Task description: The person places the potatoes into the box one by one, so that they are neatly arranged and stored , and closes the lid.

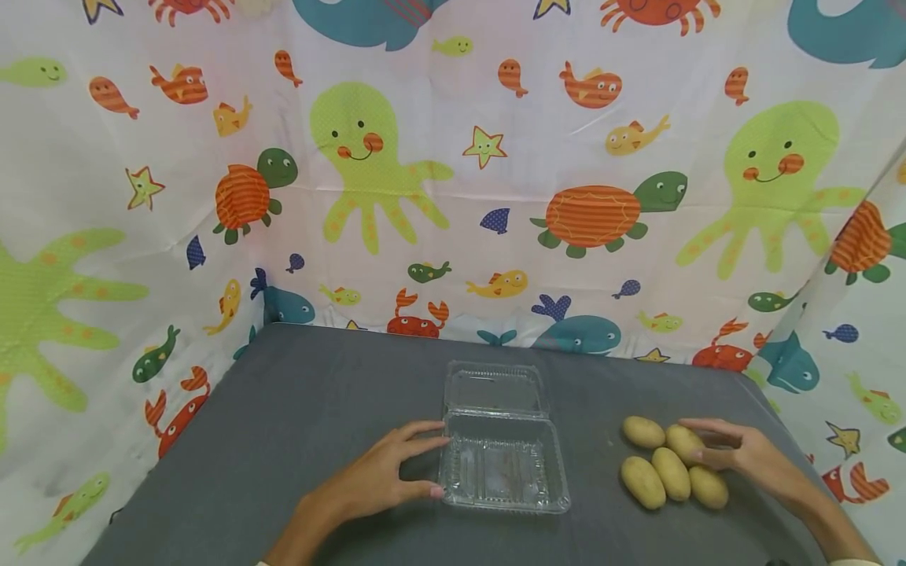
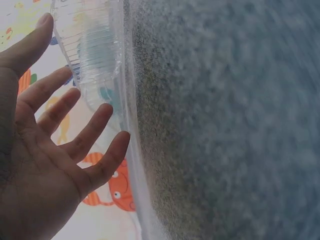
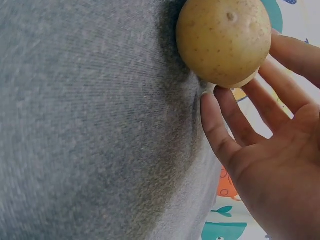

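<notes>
A clear plastic clamshell container point(image 1: 504, 472) lies open on the grey table, its lid point(image 1: 495, 391) folded back to the far side. My left hand point(image 1: 385, 472) is at its left edge, fingers spread, fingertips and thumb right at the rim. In the left wrist view the left hand point(image 2: 55, 150) shows a bare palm beside the clear plastic wall point(image 2: 95, 45). To the right, my right hand point(image 1: 743, 452) has thumb and fingers about a yellow potato point(image 1: 683, 444) in a group of several. A nearer potato point(image 3: 222, 42) partly hides the right hand's point(image 3: 280, 135) fingertips in the right wrist view.
Other potatoes point(image 1: 642, 482) lie close together around the one at my right hand. A grey cloth covers the table point(image 1: 340, 377). Behind and at both sides hangs a white curtain point(image 1: 439, 259) printed with sea animals.
</notes>
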A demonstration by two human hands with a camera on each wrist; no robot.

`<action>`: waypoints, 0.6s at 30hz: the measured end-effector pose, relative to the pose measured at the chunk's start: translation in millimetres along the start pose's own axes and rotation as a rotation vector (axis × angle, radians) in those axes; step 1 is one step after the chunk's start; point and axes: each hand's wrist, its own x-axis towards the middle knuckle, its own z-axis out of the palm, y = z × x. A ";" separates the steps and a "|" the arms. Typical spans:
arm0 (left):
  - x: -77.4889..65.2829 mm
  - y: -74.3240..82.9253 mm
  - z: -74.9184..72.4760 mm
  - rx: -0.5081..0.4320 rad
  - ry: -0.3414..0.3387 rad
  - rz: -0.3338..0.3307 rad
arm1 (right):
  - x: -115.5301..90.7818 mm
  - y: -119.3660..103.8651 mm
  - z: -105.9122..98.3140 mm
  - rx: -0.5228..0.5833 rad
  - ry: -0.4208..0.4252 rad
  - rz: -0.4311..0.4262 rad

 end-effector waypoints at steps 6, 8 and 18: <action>2.0 0.0 0.7 -0.011 0.001 -0.015 | 1.7 5.6 2.3 0.019 0.034 0.048; 2.5 0.1 0.8 -0.013 0.003 -0.017 | 2.3 6.2 3.5 0.018 0.046 0.058; 3.7 0.2 1.1 -0.005 0.001 -0.026 | 4.8 -3.4 7.4 -0.046 0.077 0.086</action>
